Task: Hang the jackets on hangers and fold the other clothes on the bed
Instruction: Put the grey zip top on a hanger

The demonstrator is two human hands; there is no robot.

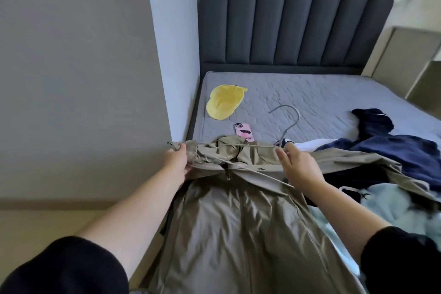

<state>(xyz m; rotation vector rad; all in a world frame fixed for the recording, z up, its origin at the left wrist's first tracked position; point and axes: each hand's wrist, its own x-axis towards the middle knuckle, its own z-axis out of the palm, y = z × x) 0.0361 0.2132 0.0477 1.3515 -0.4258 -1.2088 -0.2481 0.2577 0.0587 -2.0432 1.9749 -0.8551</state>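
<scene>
The khaki jacket (238, 222) hangs in front of the person, over the near edge of the bed (322, 98). Its zipper side faces the camera, and its lower part runs out of the picture. The collar and hood are bunched at the top. The grey hanger (289, 131) sits at the collar: its hook stands up above the cloth, and one thin arm of it runs across toward the left shoulder.

The left hand (176, 160) grips the jacket's left shoulder, with the fingers curled into the cloth at the end of the hanger arm. The right hand (298, 167) holds the hanger just below the hook, the fingertips closed together on the wire. The jacket's right side spreads away under this hand, onto the clothes beside it.

On the mattress just behind the collar lies a pink phone (243, 132), its near end hidden by the jacket. A yellow cap (224, 102) lies farther back, near the left edge.

To the right is a pile of clothes:
- a navy garment (393, 148);
- a white garment (307, 144), showing beside the hanger's neck;
- a light blue garment (393, 205), nearer to the person.

A dark padded headboard (296, 26) closes the far end. A grey wall (71, 79) stands close along the left side of the bed.
</scene>
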